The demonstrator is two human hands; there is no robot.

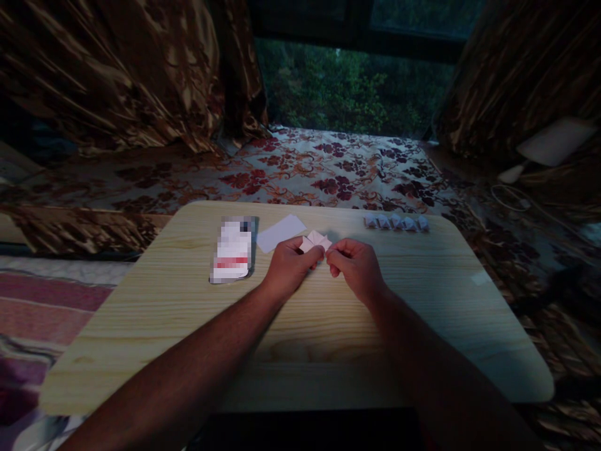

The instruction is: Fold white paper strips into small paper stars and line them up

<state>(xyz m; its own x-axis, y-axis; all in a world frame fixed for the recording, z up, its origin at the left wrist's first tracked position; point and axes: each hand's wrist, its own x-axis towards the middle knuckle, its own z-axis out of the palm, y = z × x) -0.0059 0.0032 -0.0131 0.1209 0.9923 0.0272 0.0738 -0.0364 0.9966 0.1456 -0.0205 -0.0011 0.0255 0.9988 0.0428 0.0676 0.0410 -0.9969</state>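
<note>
Between my two hands is a small folded piece of white paper (317, 239), with pointed flaps showing at its top. My left hand (292, 263) pinches it from the left, thumb across its front. On the right, the fingertips of my right hand (353, 262) are closed on the paper's right edge. Parts of the paper are hidden behind my fingers. Just beyond my left hand lie flat white paper strips (280, 233). A row of several small folded paper pieces (397, 222) stands near the table's far right edge.
A blurred-out phone-shaped object (232, 249) lies left of the paper strips on the wooden table (323, 351). A pale translucent patch (479, 278) is near the right edge. Beyond the table are a floral-covered sill (338, 166), curtains and a white lamp (556, 143).
</note>
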